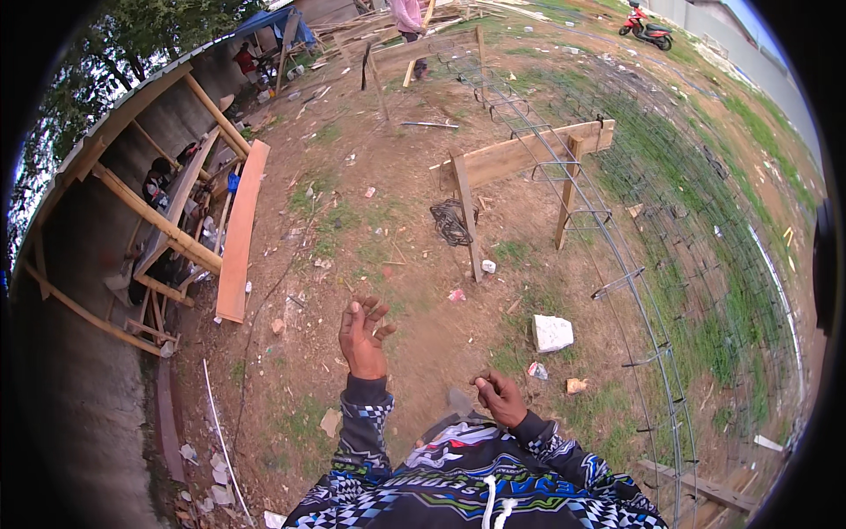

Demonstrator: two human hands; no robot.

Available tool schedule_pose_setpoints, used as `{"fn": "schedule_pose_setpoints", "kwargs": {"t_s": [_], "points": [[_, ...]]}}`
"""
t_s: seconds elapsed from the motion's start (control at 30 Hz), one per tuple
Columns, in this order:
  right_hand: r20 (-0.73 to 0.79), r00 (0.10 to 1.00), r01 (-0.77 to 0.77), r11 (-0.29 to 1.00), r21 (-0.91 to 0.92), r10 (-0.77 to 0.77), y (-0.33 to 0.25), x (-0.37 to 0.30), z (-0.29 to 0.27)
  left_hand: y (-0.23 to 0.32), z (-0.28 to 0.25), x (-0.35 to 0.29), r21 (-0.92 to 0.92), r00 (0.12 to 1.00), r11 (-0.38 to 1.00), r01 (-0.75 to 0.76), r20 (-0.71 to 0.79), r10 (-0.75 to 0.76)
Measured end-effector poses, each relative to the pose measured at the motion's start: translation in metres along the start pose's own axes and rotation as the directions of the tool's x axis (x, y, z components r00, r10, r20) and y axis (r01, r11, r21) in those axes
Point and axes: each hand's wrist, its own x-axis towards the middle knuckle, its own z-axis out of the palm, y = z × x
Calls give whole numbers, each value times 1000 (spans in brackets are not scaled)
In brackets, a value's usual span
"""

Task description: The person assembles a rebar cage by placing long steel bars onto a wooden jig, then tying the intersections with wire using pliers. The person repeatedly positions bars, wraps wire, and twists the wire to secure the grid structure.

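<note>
My left hand (361, 339) is raised over the dirt ground, its fingers loosely curved and apart, with nothing visible in it. Lower and to the right, in front of my torso, my right hand (502, 399) has its fingers curled in; whatever they may hold is hidden or too small to name. Neither hand touches the long rebar cage (608, 225) on my right. That cage of bars and square stirrups rests on a wooden trestle (529, 154). A white block (552, 334) lies on the ground beyond my right hand.
A coil of dark wire (452, 222) lies by a trestle leg. Rebar mesh (705, 229) spreads over the grass at right. A bamboo-framed shelter (159, 220) with a long plank (242, 234) stands left. A person (410, 22) stands far ahead; a red motorbike (648, 31) is at far right.
</note>
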Motion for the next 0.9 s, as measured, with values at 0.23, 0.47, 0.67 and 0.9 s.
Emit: {"fn": "schedule_pose_setpoints", "kwargs": {"t_s": [0.23, 0.47, 0.67, 0.9], "points": [[-262, 931, 122, 892, -436, -255, -5, 85, 44, -99, -8, -29, 392, 887, 909, 143, 357, -293], [-228, 938, 158, 909, -385, -259, -18, 134, 82, -87, -20, 17, 186, 978, 971, 148, 120, -172], [-478, 845, 172, 969, -179, -238, -9, 198, 41, -66, -16, 79, 224, 1000, 974, -16, -20, 21], [-785, 445, 356, 890, -286, -430, -48, 255, -109, -59, -10, 196, 302, 986, 942, -144, -40, 164]]}}
